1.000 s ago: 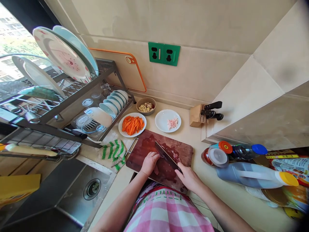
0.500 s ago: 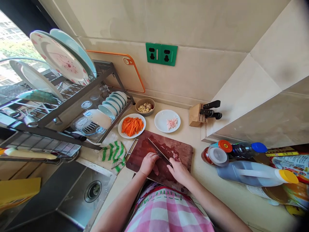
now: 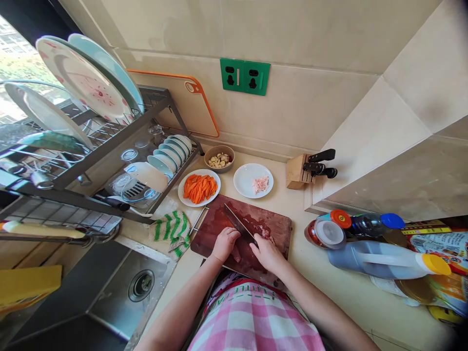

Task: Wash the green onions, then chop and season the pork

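On a dark red-brown cutting board (image 3: 270,219), my right hand (image 3: 268,251) is closed around the handle of a kitchen knife (image 3: 236,220). Its blade points to the far left, just beside the fingertips of my left hand (image 3: 225,243). My left hand presses down with bent fingers on a piece of raw meat (image 3: 236,253), mostly covered by the hand. Small chopped meat (image 3: 266,232) lies on the board to the right of the blade. Beyond the board, a white plate (image 3: 243,178) bears pale pink chopped pieces.
Orange slices fill a plate (image 3: 181,194) beside a bowl of garlic cloves (image 3: 219,160). A knife block (image 3: 295,173) stands at the wall. Bottles (image 3: 380,258) and jars crowd the right. To the left are a dish rack (image 3: 109,148), a striped cloth (image 3: 175,231) and a sink (image 3: 117,302).
The knife's blade has turned slightly, showing more of its flat side. My right hand has shifted a little to the left. My left hand stays on the meat. The whole view has moved slightly.
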A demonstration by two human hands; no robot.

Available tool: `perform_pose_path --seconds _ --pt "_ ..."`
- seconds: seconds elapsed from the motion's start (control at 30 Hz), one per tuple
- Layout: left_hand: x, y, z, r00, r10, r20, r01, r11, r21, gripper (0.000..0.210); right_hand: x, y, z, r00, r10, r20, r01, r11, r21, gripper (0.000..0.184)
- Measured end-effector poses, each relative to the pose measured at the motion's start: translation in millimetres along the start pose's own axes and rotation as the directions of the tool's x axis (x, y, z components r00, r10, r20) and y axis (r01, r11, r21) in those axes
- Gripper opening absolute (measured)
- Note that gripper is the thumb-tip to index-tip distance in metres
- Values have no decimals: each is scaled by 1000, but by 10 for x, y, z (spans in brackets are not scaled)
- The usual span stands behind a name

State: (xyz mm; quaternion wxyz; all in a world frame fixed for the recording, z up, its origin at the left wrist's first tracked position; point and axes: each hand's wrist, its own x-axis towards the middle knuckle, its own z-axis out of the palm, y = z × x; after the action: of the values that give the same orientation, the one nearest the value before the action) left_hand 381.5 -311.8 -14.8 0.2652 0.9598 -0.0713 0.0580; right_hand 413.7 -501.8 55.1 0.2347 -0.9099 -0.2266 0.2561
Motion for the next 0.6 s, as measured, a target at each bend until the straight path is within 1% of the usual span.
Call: perform_pose_path --seconds 0.07,0.13,0.17,0.23,0.33,0.4,0.47,0.53,0.6 --pt "0 23 -11 1000 -19 -16 19 1000 -5 21 58 -29 -5 1000 -18 -19 18 1000 2 16" --pt "-3 43 -17 998 -46 -42 45 999 -6 20 -3 38 -7 999 -24 -30 25 999 31 17" --pt "-3 54 -18 997 -58 -54 58 998 -5 19 -69 103 1 999 -10 -33 12 997 70 18" --pt "12 84 -14 995 -75 -68 75 997 -1 16 -234 268 38 997 69 -26 -62 978 200 24" --pt "98 181 13 993 -93 -69 92 996 -9 15 -481 502 109 974 228 5 -210 886 413 33" --pt "199 278 51 996 -79 -42 77 996 -46 16 -607 600 139 959 284 3 -249 836 488 35" --pt "310 370 93 1000 -27 10 28 997 -72 17 -702 648 151 954 300 -12 -249 813 526 35" --pt "397 416 111 999 12 44 -10 999 -45 18 -773 660 155 953 301 -32 -237 809 538 34" --pt "439 395 81 999 7 49 -7 1000 13 22 -824 654 162 955 291 -61 -217 824 522 33"
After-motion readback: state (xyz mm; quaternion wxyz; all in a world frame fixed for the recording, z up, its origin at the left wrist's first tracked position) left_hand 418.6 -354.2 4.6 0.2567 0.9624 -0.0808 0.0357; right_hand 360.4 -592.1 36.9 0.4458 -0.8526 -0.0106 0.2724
